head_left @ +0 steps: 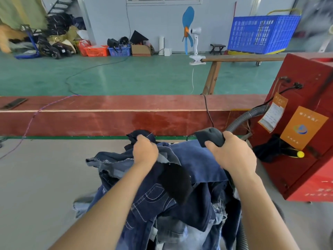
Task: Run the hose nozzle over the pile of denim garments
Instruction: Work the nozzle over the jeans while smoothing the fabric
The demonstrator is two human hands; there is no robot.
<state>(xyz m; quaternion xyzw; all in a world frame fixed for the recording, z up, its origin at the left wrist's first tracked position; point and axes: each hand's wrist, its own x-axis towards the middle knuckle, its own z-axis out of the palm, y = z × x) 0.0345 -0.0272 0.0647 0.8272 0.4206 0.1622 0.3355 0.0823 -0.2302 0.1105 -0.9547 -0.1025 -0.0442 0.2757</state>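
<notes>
Black nozzle (210,137) gripped by right hand (234,156), ribbed hose (243,118), rumpled denim (189,177)

A red machine (304,127) stood just right of the grip, 2 orange cards (303,128) on its face. Beyond the grip ran a red bench (108,116), then green floor (126,76). Far ahead stood a blue fan (189,31); a blue crate (261,35) sat far ahead-right.
</notes>
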